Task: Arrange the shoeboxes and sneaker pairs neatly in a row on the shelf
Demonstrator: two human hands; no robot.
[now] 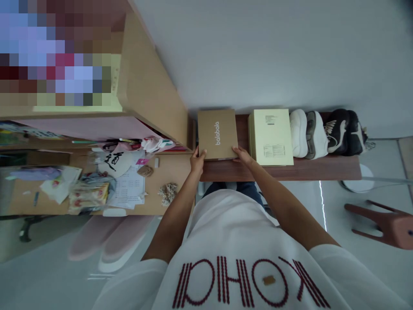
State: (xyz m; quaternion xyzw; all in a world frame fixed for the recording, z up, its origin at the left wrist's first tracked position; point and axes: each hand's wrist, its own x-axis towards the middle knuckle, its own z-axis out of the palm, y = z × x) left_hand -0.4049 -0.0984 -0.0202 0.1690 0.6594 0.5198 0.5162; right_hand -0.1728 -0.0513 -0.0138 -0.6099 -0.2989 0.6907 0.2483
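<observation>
A brown shoebox (217, 134) printed "balabala" rests on the left end of a dark wooden shelf top (226, 171). My left hand (197, 162) grips its near left corner, thumb on the lid's edge. At the near right corner, my right hand (241, 156) holds the box the same way. The fingers under and behind the edges are partly hidden. To the right, across a narrow gap, stands a pale yellow box (273, 137) with printed labels. Beyond it sit white shoes (299, 132), white-and-grey shoes (315, 135) and black shoes (338, 131).
At left is a wooden desk (158, 170) holding papers (127, 185), a white cap (116, 161), a patterned scrunchie (168, 193) and bagged items. A tall wooden cabinet side (151, 73) rises beside the box. A reddish-brown stool (387, 226) stands on the floor at right.
</observation>
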